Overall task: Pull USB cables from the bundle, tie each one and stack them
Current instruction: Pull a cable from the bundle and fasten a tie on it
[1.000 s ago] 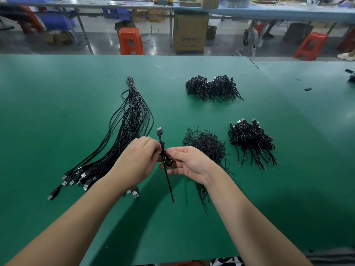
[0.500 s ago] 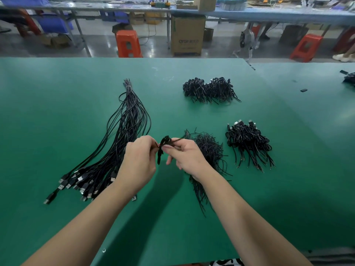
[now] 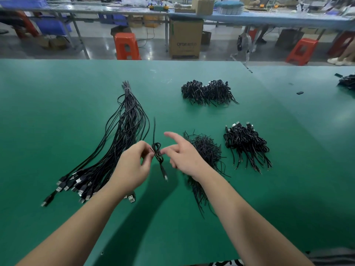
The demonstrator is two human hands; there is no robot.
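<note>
A coiled black USB cable [image 3: 158, 153] hangs between my hands above the green table [image 3: 57, 112], its plug dangling down and a thin tie end sticking up. My left hand [image 3: 132, 167] pinches the coil from the left. My right hand [image 3: 182, 154] pinches it from the right with thumb and a finger, index finger raised. The long bundle of loose USB cables [image 3: 123, 135] fans out to the left, plugs toward me. A heap of black twist ties [image 3: 206, 152] lies under my right wrist. A stack of tied cables [image 3: 246, 144] lies to the right.
A second heap of tied cables [image 3: 208, 92] lies farther back. A small black piece [image 3: 299, 92] and more cables [image 3: 347, 82] sit at the far right. Beyond the table edge stand orange stools [image 3: 126, 46], a cardboard box [image 3: 186, 38] and a long bench.
The cable was turned over: its plug now hangs down and the tie end points up. My right index finger has lifted away, and both hands sit a little lower and nearer.
</note>
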